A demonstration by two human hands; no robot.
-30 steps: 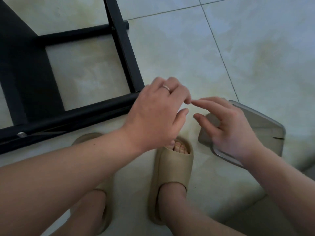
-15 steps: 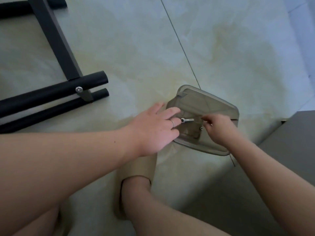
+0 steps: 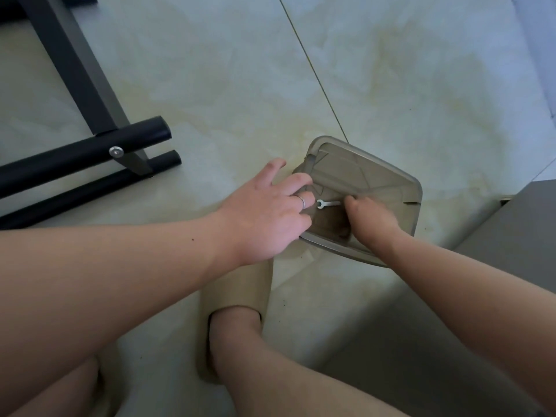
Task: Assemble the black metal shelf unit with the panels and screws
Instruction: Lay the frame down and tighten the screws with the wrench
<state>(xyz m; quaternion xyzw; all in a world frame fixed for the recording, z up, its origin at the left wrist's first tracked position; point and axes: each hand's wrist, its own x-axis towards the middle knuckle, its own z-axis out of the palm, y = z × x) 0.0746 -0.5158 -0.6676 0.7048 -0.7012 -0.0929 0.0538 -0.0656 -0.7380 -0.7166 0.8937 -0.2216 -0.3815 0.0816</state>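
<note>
Seen from above, a pale tiled floor [image 3: 210, 70] carries a black metal frame [image 3: 75, 159] at its far left: two round tubes lie side by side, slanting up to the right, and a flat bar crosses them and runs off the top edge. A silver screw [image 3: 116, 151] sits in the upper tube where a bracket joins the bar. Right of the frame, the person's left hand [image 3: 264, 215] reaches in from the left with its fingers spread and fairly straight, holding nothing. It wears a ring [image 3: 301, 201], and its fingertips rest on the left rim of a smoky, see-through plastic tray [image 3: 376, 173] that stands on the floor near a tile seam. Inside the tray, just beyond those fingertips, is a small silver wrench [image 3: 326, 203], its open jaw pointing left. The right hand [image 3: 368, 221] reaches into the tray from the right, its fingers curled, and pinches the wrench by its handle end. Below the hands, a foot in a tan slipper [image 3: 240, 287] stands on the floor, its toe hidden under the left wrist. At the right edge is a grey surface [image 3: 517, 230]; what it is cannot be told.
</note>
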